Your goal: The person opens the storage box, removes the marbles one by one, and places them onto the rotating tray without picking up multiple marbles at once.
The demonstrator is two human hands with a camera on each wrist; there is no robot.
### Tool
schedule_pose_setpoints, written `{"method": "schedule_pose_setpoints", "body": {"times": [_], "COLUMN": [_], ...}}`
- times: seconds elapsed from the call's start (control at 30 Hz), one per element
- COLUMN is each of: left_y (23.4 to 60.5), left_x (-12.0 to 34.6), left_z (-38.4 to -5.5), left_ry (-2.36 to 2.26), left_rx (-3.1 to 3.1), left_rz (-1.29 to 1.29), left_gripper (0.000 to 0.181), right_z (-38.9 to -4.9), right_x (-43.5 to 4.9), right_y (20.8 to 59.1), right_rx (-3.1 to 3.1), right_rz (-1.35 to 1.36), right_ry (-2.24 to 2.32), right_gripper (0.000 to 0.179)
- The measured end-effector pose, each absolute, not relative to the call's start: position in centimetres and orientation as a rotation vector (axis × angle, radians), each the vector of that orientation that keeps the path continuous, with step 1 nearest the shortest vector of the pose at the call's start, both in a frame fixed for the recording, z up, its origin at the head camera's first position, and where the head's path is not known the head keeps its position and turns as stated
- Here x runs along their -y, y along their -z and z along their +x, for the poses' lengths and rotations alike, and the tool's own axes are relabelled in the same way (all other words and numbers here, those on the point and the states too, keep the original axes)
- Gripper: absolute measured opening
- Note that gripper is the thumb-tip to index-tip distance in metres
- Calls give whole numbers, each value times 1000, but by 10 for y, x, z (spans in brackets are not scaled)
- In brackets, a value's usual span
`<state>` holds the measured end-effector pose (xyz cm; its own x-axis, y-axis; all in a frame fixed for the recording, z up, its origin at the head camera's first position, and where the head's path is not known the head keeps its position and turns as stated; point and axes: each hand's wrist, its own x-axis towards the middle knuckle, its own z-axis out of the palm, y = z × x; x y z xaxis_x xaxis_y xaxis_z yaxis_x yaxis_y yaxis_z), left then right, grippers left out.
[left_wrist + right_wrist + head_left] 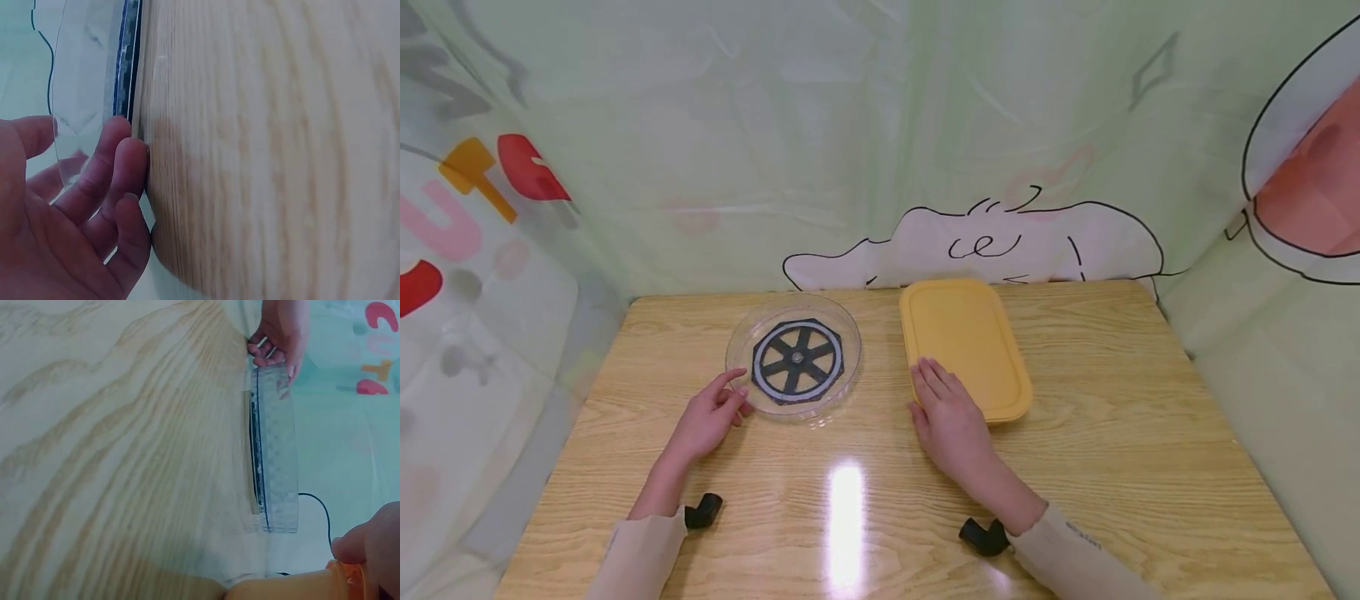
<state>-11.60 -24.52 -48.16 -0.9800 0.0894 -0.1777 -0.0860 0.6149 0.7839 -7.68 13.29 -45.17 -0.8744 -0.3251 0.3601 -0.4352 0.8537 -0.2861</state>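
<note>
wooden tabletop (1135,400): left fingers (131,164) pinch a clear dish (777,312), right fingers (934,381) (straight, together) rest on a yellow box (966,333).

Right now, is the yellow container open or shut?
Shut: in the head view, a flat yellow lid covers the container, with the right hand at its left edge. Its contents are hidden.

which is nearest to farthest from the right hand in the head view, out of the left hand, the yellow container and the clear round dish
1. Yellow container: nearest, its near-left edge right at the right hand.
2. Clear round dish: next, left of the container.
3. Left hand: farthest, at the dish's left side.
</note>
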Motion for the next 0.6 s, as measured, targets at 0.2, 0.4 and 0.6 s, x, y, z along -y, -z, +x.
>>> {"method": "schedule_pose_setpoints", "body": {"times": [0.2, 0.4, 0.6], "left_y": [488, 491, 489], "left_x": [244, 245, 245], "left_z": [-120, -121, -121], "left_ry": [-1406, -1532, -1579], "left_rx": [-2529, -2408, -2367], "left_rz": [36, 55, 64], "left_gripper": [40, 43, 44], "right_z": [-75, -73, -73], "right_x": [-136, -144, -154], "right_y": [442, 434, 423], "right_rx": [2638, 2439, 2223], "right_rz": [565, 545, 531], "right_ry": [-621, -698, -767], "right_gripper": [50, 48, 47]}}
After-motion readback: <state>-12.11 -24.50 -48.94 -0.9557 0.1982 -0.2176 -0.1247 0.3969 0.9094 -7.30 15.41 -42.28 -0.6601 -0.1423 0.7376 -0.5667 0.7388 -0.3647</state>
